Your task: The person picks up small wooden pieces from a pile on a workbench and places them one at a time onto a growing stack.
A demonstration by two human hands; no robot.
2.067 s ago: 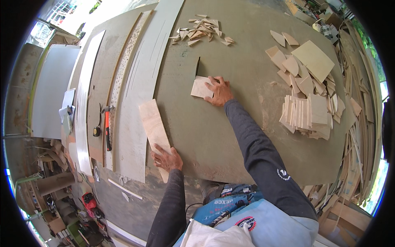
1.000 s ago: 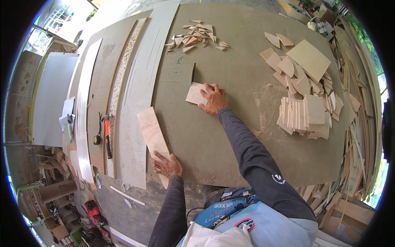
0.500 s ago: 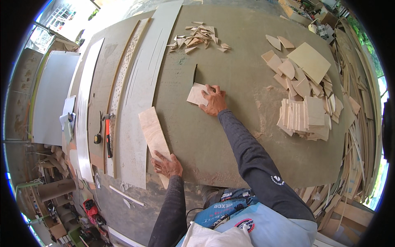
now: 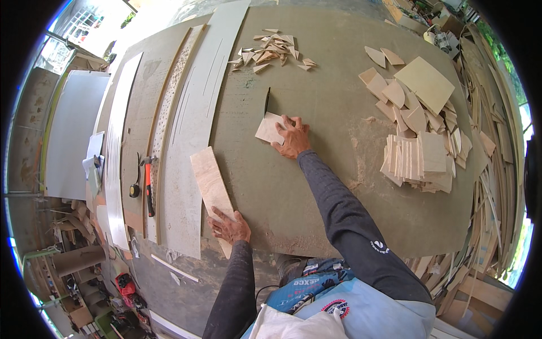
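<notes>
Wood square (image 4: 269, 129) clamped in right hand (image 4: 294, 139), board (image 4: 210, 175) gripped by left hand (image 4: 231, 227); slip toward apparent dark blade (image 4: 268, 100) could cut right hand.

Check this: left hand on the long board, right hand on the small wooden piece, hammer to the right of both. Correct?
Not quite: left hand on the long board, right hand on the small wooden piece, yes, but the head view shows the hammer to the left of both, not the right.
</notes>
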